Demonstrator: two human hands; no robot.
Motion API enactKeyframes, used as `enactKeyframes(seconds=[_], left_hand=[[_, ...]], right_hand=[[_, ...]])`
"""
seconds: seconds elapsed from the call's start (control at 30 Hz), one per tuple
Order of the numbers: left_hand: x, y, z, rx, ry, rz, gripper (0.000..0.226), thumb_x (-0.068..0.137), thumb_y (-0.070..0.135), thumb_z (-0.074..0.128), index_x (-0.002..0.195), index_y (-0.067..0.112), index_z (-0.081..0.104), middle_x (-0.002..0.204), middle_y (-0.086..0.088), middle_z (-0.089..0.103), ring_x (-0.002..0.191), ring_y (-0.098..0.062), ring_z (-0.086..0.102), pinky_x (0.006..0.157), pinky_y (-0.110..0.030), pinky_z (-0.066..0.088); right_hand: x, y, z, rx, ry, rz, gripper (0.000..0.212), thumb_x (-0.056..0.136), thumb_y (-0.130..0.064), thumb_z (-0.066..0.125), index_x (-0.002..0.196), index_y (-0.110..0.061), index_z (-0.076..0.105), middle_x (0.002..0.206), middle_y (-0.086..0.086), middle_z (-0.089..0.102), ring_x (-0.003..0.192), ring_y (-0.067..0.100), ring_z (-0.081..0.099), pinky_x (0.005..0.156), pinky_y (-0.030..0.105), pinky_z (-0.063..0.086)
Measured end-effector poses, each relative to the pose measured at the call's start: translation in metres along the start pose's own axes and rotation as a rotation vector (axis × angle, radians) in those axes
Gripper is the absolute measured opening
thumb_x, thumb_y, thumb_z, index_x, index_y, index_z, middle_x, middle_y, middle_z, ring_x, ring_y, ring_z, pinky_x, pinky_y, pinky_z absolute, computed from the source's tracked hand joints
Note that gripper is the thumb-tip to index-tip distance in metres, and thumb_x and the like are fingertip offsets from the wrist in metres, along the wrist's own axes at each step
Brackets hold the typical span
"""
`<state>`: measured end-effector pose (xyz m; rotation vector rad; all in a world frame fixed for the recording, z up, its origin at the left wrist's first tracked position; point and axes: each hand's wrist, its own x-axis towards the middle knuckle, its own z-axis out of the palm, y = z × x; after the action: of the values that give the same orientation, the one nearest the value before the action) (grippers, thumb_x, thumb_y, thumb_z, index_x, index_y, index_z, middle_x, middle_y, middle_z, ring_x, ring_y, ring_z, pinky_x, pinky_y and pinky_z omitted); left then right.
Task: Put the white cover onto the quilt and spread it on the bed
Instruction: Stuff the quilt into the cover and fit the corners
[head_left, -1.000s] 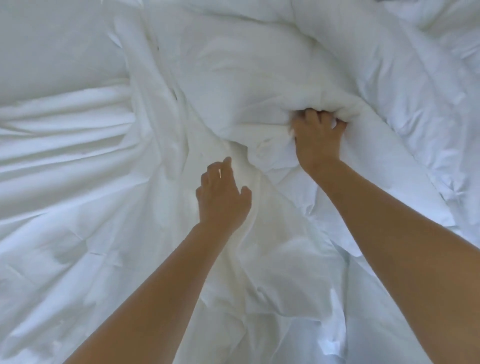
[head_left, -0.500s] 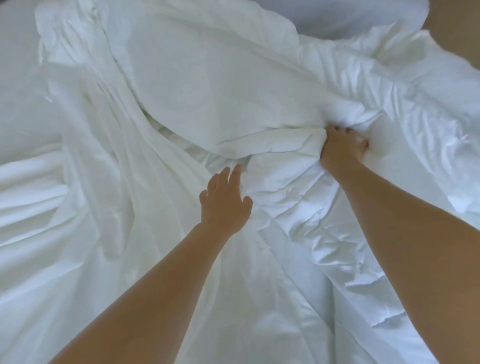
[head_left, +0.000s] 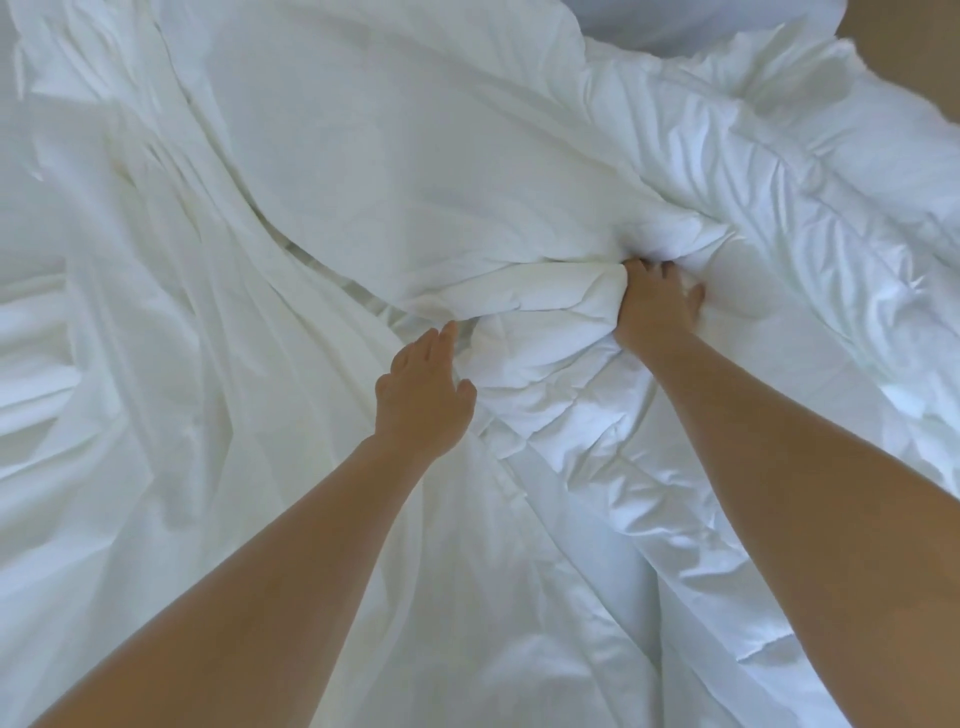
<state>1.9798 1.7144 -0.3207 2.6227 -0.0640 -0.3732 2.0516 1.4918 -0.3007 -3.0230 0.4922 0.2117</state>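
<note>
The white quilt (head_left: 779, 218), puffy and stitched, lies bunched across the right half of the bed. The thin white cover (head_left: 218, 364) drapes in long folds over the left and middle, with a smooth flap (head_left: 389, 156) lying over the quilt. My right hand (head_left: 657, 306) grips a thick fold of the quilt at the centre, its fingertips buried in the fabric. My left hand (head_left: 423, 395) reaches forward over the cover with its fingers nearly straight, the tips touching the fabric just below the bunched fold.
White bedding fills nearly the whole view. A pale pillow edge (head_left: 675, 26) shows at the top. A strip of brown floor (head_left: 914, 52) lies at the top right past the bed's edge.
My right hand has pulled the gripped quilt fold farther away and to the right. My left hand has stretched forward toward the fold. The cover has shifted and more of its smooth flap shows.
</note>
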Motion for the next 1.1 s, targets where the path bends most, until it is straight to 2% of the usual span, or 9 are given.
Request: enactKeyframes(seconds=[0.17, 0.37, 0.5, 0.67, 0.83, 0.9, 0.97, 1.03, 1.1], left_hand=[[0.023, -0.026, -0.020, 0.344, -0.056, 0.135, 0.052, 0.097, 0.028, 0.040, 0.145, 0.017, 0.026, 0.155, 0.000, 0.020, 0.144, -0.019, 0.013, 0.110, -0.044, 0.024], [0.041, -0.050, -0.015, 0.520, -0.261, 0.221, 0.069, 0.094, 0.030, 0.044, 0.151, 0.018, 0.006, 0.159, 0.000, 0.009, 0.146, -0.021, 0.005, 0.116, -0.053, 0.006], [0.042, -0.066, -0.004, 0.651, -0.288, 0.156, 0.074, 0.095, 0.047, 0.040, 0.151, 0.012, 0.007, 0.154, -0.005, 0.022, 0.143, -0.025, 0.016, 0.112, -0.059, 0.004], [0.029, -0.084, -0.005, 0.767, -0.308, 0.200, 0.038, 0.099, 0.037, 0.033, 0.127, 0.014, 0.044, 0.122, -0.004, 0.056, 0.119, -0.025, 0.044, 0.109, -0.055, 0.017], [-0.002, -0.094, -0.043, 0.628, -0.151, 0.302, 0.025, 0.093, 0.039, 0.038, 0.097, 0.018, 0.052, 0.086, 0.002, 0.050, 0.101, -0.021, 0.050, 0.103, -0.043, 0.024], [-0.023, -0.107, -0.063, 0.518, 0.008, 0.401, 0.029, 0.087, 0.043, 0.039, 0.082, 0.019, 0.054, 0.077, 0.004, 0.042, 0.086, -0.019, 0.045, 0.096, -0.041, 0.030], [-0.048, -0.125, -0.083, 0.410, 0.197, 0.605, 0.034, 0.077, 0.038, 0.041, 0.059, 0.013, 0.054, 0.064, 0.003, 0.035, 0.065, -0.017, 0.034, 0.067, -0.035, 0.037], [-0.072, -0.147, -0.100, 0.304, 0.272, 0.704, 0.033, 0.073, 0.032, 0.043, 0.048, 0.011, 0.049, 0.061, -0.002, 0.040, 0.057, -0.016, 0.031, 0.054, -0.029, 0.032], [-0.093, -0.169, -0.116, 0.255, 0.257, 0.649, 0.029, 0.071, 0.029, 0.043, 0.048, 0.012, 0.046, 0.068, -0.004, 0.044, 0.058, -0.019, 0.038, 0.056, -0.030, 0.036]], right_hand=[[-0.024, -0.020, -0.035, 0.303, 0.196, 0.022, 0.034, 0.087, -0.009, 0.044, 0.119, -0.015, 0.050, 0.126, 0.006, 0.051, 0.125, 0.027, 0.038, 0.106, 0.049, 0.025], [-0.057, -0.054, -0.023, 0.191, 0.171, -0.054, 0.037, 0.088, -0.011, 0.043, 0.124, -0.013, 0.044, 0.129, 0.009, 0.042, 0.119, 0.030, 0.043, 0.106, 0.049, 0.024], [-0.064, -0.060, -0.018, 0.196, 0.205, -0.038, 0.036, 0.087, -0.009, 0.044, 0.123, -0.010, 0.046, 0.128, 0.011, 0.044, 0.117, 0.032, 0.045, 0.103, 0.046, 0.028], [-0.080, -0.074, -0.016, 0.263, 0.334, -0.034, 0.039, 0.083, -0.004, 0.044, 0.122, -0.005, 0.047, 0.128, 0.015, 0.045, 0.114, 0.036, 0.047, 0.100, 0.046, 0.034], [-0.126, -0.114, 0.000, 0.556, 0.672, -0.474, 0.048, 0.068, -0.003, 0.034, 0.108, 0.006, 0.058, 0.120, 0.029, 0.050, 0.113, 0.035, 0.043, 0.097, 0.046, 0.042], [-0.148, -0.140, 0.012, 0.519, 0.573, -0.699, 0.044, 0.068, -0.010, 0.039, 0.103, 0.006, 0.060, 0.118, 0.027, 0.053, 0.112, 0.031, 0.043, 0.093, 0.041, 0.046], [-0.170, -0.170, 0.022, 0.569, 0.142, -0.738, 0.054, 0.074, -0.018, 0.045, 0.124, 0.001, 0.052, 0.135, 0.019, 0.047, 0.125, 0.027, 0.040, 0.102, 0.035, 0.039], [-0.187, -0.197, 0.025, 0.777, -0.492, -0.471, 0.074, 0.082, -0.030, 0.051, 0.148, -0.015, 0.022, 0.152, 0.006, 0.028, 0.138, 0.019, 0.026, 0.113, 0.031, 0.022], [-0.196, -0.214, 0.028, 0.909, -0.843, -0.227, 0.077, 0.083, -0.048, 0.052, 0.149, -0.030, 0.017, 0.151, 0.001, 0.031, 0.136, 0.018, 0.032, 0.113, 0.037, 0.023]])
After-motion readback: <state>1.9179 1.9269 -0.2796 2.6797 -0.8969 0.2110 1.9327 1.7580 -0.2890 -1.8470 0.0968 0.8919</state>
